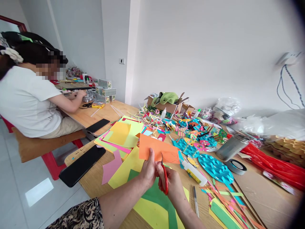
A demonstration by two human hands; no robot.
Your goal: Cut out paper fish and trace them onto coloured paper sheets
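Observation:
My left hand (148, 170) pinches a sheet of orange paper (149, 148) by its lower edge, thumb on top. Thin drawn lines run across the right part of that sheet. Red-handled scissors (165, 179) are in my right hand (175, 186), fingers wrapped round the loops. The blades point away from me and meet the orange paper near its middle; how far apart they are I cannot tell. Beneath both hands lie yellow paper (152, 211) and green paper (154, 194). To the right of my right hand rest a white glue bottle (195, 173) and a pen (195, 200).
A black phone (82, 165) overhangs the table's left edge. Coloured sheets (119, 135) are stacked beyond it. Blue egg-tray pieces (214, 168), a metal tumbler (232, 147), tape (235, 166) and paper strips (221, 210) crowd the right. A person (26, 98) sits at the far left.

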